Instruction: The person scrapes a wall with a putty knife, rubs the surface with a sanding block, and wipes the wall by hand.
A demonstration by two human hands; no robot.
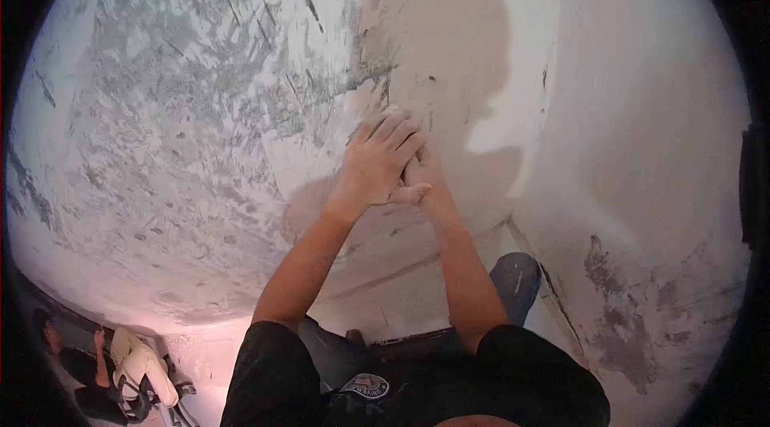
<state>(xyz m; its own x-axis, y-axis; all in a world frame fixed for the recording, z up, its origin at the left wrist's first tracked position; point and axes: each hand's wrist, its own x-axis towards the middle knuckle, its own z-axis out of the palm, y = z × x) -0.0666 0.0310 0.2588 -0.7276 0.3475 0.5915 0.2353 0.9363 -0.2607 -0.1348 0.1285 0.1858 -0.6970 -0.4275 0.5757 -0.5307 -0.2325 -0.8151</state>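
My left hand (375,161) lies over my right hand (427,178), in front of a patchy white and grey wall (200,90). The left fingers are stretched out side by side and whitish at the tips, with the thumb reaching across toward the right wrist. Most of my right hand is hidden under the left, so its fingers and anything beneath them cannot be made out. Both forearms reach up from black sleeves. The shadow (441,42) of my head and arms falls on the wall around the hands.
A smoother pale wall (642,66) meets the patchy one at a corner on the right, with dark patches low down. My jeans-covered knee (516,283) is near that corner. At the lower left, another person (88,367) is beside a light-coloured object (140,363).
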